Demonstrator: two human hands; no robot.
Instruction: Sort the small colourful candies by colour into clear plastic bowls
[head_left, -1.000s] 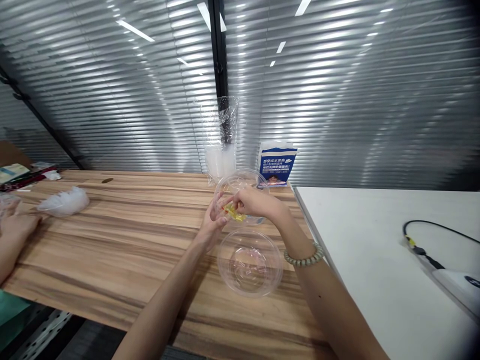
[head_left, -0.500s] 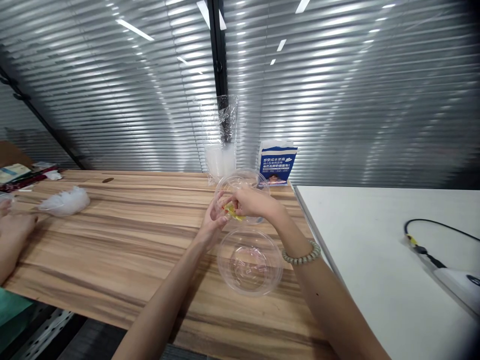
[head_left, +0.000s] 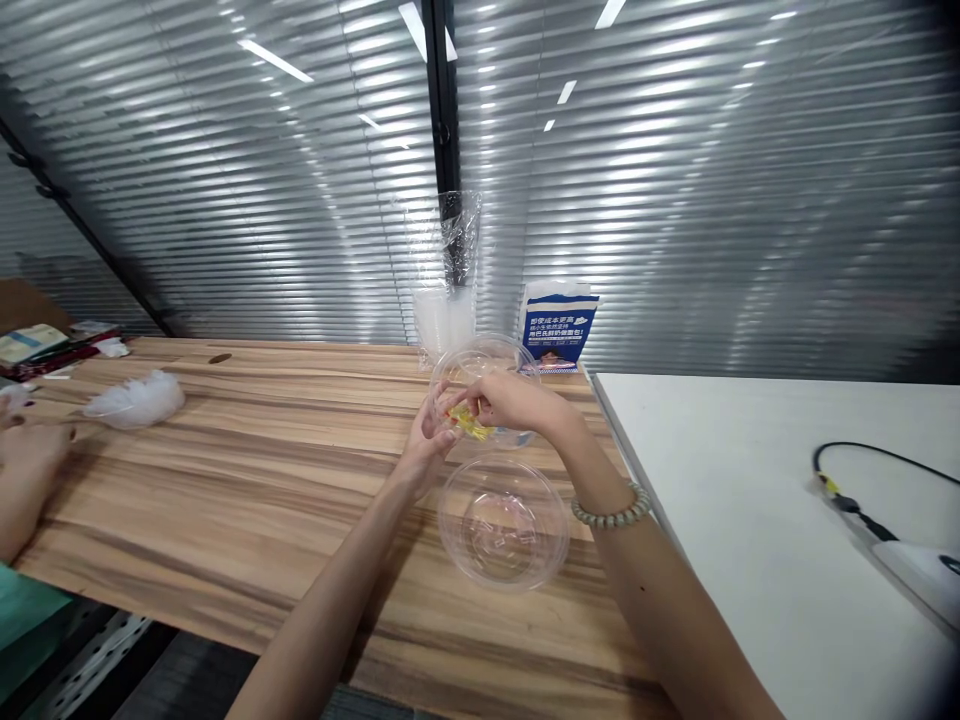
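Note:
A clear round plastic bowl (head_left: pixel 525 362) stands on the wooden table. My left hand (head_left: pixel 430 440) grips its left side, with the thumb toward me and the fingers curled round the wall. Over the bowl is my right hand (head_left: pixel 499 402), its fingers closed and pointing down at a small crumpled yellow item (head_left: pixel 471 425) with a bit of red. The fingertips are partly hidden, and the exact kind of yellow item is unclear. Nearer me lies a second clear plastic bowl (head_left: pixel 502 522), with small pinkish pieces visible in its bottom.
Behind the bowls stand a clear bag of translucent cups (head_left: pixel 445 320) and a blue printed box (head_left: pixel 559 330). At left, a person's hand (head_left: pixel 30 455) is near a translucent plastic bundle (head_left: pixel 136 400). A white table (head_left: pixel 750 480) with a black cable (head_left: pixel 870 450) adjoins on the right.
The view has shifted slightly. My right hand has lifted a little off the yellow item, so more of it shows; my left hand keeps its hold on the bowl.

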